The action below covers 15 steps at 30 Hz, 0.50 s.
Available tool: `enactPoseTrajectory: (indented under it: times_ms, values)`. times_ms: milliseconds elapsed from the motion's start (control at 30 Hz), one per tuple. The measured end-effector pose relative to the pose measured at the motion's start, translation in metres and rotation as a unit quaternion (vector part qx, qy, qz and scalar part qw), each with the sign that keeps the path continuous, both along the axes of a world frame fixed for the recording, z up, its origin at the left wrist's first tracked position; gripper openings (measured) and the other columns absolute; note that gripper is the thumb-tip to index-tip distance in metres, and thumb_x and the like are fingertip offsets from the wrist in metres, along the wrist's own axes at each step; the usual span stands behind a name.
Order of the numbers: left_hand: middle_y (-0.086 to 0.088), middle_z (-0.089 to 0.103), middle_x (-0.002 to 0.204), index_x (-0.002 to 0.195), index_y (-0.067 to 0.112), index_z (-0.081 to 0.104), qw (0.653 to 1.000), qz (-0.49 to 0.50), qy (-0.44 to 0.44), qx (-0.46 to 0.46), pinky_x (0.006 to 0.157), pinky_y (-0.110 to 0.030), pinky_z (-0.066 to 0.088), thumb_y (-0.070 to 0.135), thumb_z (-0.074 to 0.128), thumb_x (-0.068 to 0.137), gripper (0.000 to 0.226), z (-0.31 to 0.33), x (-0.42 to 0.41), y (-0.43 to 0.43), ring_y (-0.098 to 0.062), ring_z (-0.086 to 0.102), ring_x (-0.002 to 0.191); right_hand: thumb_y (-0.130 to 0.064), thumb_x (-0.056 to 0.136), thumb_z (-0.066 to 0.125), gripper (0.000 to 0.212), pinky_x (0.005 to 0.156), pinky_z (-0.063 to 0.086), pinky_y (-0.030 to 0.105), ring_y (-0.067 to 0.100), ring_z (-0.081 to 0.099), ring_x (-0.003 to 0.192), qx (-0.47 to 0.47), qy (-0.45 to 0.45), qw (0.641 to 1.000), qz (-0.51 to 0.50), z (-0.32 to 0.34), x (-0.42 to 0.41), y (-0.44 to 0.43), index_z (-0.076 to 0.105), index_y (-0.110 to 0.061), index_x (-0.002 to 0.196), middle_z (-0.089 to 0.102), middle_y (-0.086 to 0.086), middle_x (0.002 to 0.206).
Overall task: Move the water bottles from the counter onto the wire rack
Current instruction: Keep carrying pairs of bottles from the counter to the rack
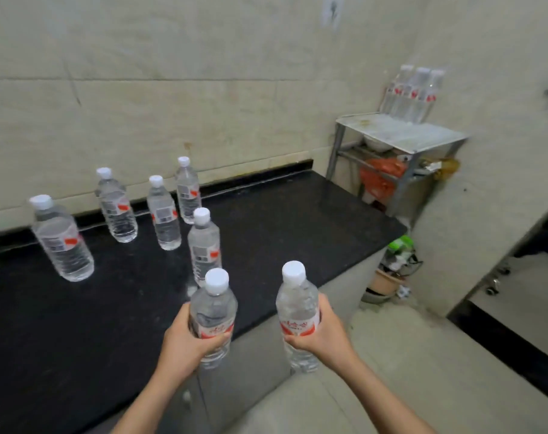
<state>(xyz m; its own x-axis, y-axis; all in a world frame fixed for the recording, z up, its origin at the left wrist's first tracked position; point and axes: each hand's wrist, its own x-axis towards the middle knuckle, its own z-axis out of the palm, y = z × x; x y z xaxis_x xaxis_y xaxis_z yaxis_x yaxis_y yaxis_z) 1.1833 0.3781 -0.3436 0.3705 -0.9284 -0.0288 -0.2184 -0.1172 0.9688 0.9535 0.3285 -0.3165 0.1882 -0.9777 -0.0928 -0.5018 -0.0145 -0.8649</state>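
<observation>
A person stands at the edge of a black counter (282, 220), each hand wrapped around an upright water bottle. The left hand (185, 339) grips the left-held bottle (214, 311) around its red label, thumb across the front; the right hand (324, 332) clasps the right-held bottle (297, 308) the same way, just beside the other and out past the counter's front edge, over the pale floor (407, 355).

Just beyond the left hand, one bottle (204, 242) stands on the counter. Farther ahead and to that hand's left stand four more (all white-capped and upright): a back bottle (188, 191) nearest the wall, a middle bottle (164, 214), a second-row bottle (116, 208), and the far-left bottle (61, 241).

Well ahead and to the right of the right hand, a metal wire rack (404, 136) sits in the corner; three racked bottles (413, 93) stand clustered at the back of its top shelf, against the wall.
</observation>
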Motion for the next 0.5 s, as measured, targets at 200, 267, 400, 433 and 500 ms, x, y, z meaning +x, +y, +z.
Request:
enactPoseTrajectory:
  times_ms: [200, 267, 400, 433, 500]
  values:
    - [0.016, 0.070, 0.082, 0.087, 0.034, 0.055, 0.993, -0.110, 0.007, 0.030, 0.072, -0.021, 0.048, 0.029, 0.085, 0.036, 0.060, 0.002, -0.101, -0.039, 0.000, 0.062, 0.081, -0.036, 0.046, 0.075, 0.069, 0.083, 0.050, 0.034, 0.017, 0.062, 0.097, -0.005, 0.025, 0.994, -0.103, 0.003, -0.114, 0.005, 0.042, -0.039, 0.106, 0.064, -0.008, 0.101]
    - [0.014, 0.066, 0.090, 0.088, 0.036, 0.053, 0.989, -0.147, 0.006, 0.025, 0.077, -0.025, 0.048, 0.021, 0.088, 0.043, 0.059, 0.006, -0.131, -0.057, -0.003, 0.062, 0.085, -0.033, 0.046, 0.078, 0.071, 0.085, 0.050, 0.034, 0.017, 0.062, 0.098, 0.001, 0.018, 0.991, -0.133, 0.001, -0.146, 0.002, 0.044, -0.036, 0.107, 0.064, -0.009, 0.100]
    - [0.013, 0.064, 0.090, 0.087, 0.035, 0.051, 0.980, -0.200, -0.005, 0.012, 0.077, -0.025, 0.048, 0.010, 0.087, 0.049, 0.058, 0.011, -0.187, -0.097, -0.004, 0.061, 0.085, -0.019, 0.053, 0.084, 0.067, 0.085, 0.048, 0.030, 0.014, 0.062, 0.097, -0.011, 0.000, 0.983, -0.184, 0.003, -0.202, -0.013, 0.043, -0.041, 0.102, 0.063, -0.012, 0.099]
    - [0.012, 0.064, 0.092, 0.088, 0.035, 0.051, 0.977, -0.212, -0.005, 0.008, 0.077, -0.025, 0.047, 0.008, 0.086, 0.053, 0.057, 0.010, -0.199, -0.111, -0.005, 0.061, 0.086, -0.017, 0.054, 0.085, 0.065, 0.083, 0.047, 0.029, 0.013, 0.061, 0.094, -0.016, -0.003, 0.981, -0.194, 0.005, -0.215, -0.020, 0.043, -0.043, 0.098, 0.062, -0.016, 0.096]
    - [0.012, 0.064, 0.094, 0.090, 0.036, 0.051, 0.972, -0.233, 0.002, -0.003, 0.074, -0.022, 0.047, 0.006, 0.085, 0.056, 0.056, 0.010, -0.225, -0.139, -0.004, 0.061, 0.089, -0.014, 0.055, 0.085, 0.063, 0.081, 0.045, 0.027, 0.010, 0.060, 0.090, -0.026, -0.008, 0.977, -0.210, 0.012, -0.243, -0.039, 0.043, -0.044, 0.091, 0.058, -0.024, 0.091]
